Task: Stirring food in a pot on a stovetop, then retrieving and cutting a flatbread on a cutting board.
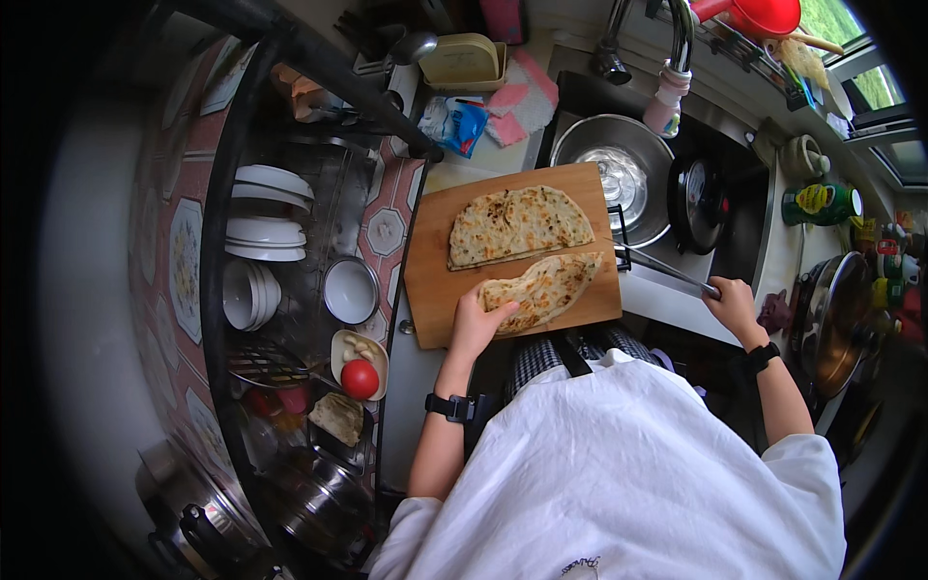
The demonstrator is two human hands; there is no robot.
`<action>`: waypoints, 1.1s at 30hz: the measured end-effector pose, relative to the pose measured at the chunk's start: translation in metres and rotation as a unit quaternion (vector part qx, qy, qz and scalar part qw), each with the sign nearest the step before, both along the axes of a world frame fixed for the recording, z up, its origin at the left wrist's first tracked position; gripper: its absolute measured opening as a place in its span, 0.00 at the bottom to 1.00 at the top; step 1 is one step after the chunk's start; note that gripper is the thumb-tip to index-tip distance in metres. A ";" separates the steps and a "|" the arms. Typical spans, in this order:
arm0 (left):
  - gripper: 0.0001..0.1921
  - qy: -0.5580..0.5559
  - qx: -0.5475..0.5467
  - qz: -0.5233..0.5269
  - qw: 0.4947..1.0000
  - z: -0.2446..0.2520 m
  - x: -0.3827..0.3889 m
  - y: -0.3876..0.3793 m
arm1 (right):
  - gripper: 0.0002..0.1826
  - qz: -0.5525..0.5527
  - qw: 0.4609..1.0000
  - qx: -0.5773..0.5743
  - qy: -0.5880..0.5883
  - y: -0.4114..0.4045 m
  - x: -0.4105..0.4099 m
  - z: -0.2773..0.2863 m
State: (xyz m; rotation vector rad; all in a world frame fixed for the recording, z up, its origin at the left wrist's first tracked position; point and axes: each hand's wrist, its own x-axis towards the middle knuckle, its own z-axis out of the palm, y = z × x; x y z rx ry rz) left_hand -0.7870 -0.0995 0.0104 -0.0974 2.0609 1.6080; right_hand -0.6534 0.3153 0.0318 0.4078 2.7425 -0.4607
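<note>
A wooden cutting board (435,217) lies before me, with a browned flatbread cut into pieces. The larger, half-round piece (518,225) rests on the far side of the board. Nearer to me is a smaller piece (554,286), its left end gripped by my left hand (482,319), thumb on top. My right hand (731,304), off the board's right side, is closed around the handle of a long, thin metal utensil (670,272). That utensil points left, its tip close to the board's right edge; whether it is a knife or a spatula I cannot tell.
Beyond the board's right edge is a sink with a steel basin (573,152) and a black lid (697,205) under the faucet (681,43). A black-framed rack at left holds white plates (268,243), bowls (350,290) and a tomato (359,379). A blue packet (464,125) lies behind the board.
</note>
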 end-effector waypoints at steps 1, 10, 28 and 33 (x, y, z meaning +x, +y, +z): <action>0.16 0.003 0.003 -0.057 0.998 0.017 -0.007 0.009 | 0.09 -0.034 0.999 -0.016 0.022 -0.004 0.004 -0.002; 0.18 -0.005 0.033 -0.259 0.965 0.085 -0.062 0.040 | 0.10 -0.135 0.987 -0.036 0.083 -0.022 0.020 0.000; 0.18 0.031 -0.131 -0.506 0.852 0.163 -0.185 0.105 | 0.08 -0.179 0.971 -0.058 0.144 -0.046 0.058 -0.005; 0.17 -0.037 0.096 -0.177 0.979 0.128 -0.160 0.078 | 0.09 -0.214 0.965 -0.052 0.140 -0.041 0.059 -0.006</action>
